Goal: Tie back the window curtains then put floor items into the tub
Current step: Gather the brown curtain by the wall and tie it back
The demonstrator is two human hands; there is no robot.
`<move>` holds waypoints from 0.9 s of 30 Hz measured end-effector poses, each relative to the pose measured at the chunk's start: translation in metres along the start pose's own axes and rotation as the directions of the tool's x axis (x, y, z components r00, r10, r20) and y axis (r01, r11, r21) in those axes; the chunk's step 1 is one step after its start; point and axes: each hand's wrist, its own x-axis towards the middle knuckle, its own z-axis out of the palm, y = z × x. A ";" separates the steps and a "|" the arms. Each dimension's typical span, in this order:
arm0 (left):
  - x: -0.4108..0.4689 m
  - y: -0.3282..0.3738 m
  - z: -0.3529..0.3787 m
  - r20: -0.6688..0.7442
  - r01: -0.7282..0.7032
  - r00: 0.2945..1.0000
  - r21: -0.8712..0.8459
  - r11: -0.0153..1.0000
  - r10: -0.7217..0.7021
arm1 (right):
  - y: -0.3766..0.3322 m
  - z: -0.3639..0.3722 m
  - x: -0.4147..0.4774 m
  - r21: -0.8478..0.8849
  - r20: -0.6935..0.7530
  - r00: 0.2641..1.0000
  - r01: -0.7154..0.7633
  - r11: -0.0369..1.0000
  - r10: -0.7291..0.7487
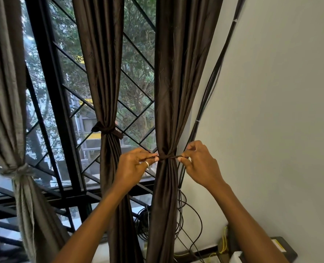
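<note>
The dark brown right curtain point(167, 111) hangs gathered just beside the pale wall point(280, 92), cinched at its waist by a thin dark tie-back point(167, 157). The left hand point(134, 166), with a ring point(147, 164) on one finger, pinches the tie-back at the curtain's left edge. The right hand point(199, 164) pinches it at the right edge, fingers curled, and the strip is taut between them.

Behind the right hand a bundle of black cables point(212, 78) runs down the wall close to the curtain's edge and loosens into loops lower down. To the left, the middle curtain point(108, 73) is bound with its own band point(107, 130), and a grey curtain point(7, 92) at the far left is knotted. Behind all three stands the black window grille point(49, 73), with trees beyond.

The fingertips cover the tie-back's ends, so whether a knot is formed cannot be told. The curtain bottoms are cut off. At lower right, yellow wires point(223, 242) and a dark box point(284, 247) are only partly in view.
</note>
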 end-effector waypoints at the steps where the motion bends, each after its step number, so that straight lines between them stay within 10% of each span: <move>1: -0.001 0.000 0.001 -0.004 0.010 1.000 0.003 1.000 -0.010 | 0.001 0.001 0.001 -0.004 0.004 1.000 -0.004 1.000 0.004; 17: -0.031 0.004 0.051 -0.151 0.286 0.945 -0.043 0.957 -0.290 | -0.005 0.047 -0.030 0.340 0.020 0.978 -0.202 0.919 0.207; 27: -0.099 -0.001 0.077 0.026 0.662 0.733 -0.259 0.703 -0.680 | 0.007 0.084 -0.083 0.596 0.187 0.893 -0.434 0.675 0.409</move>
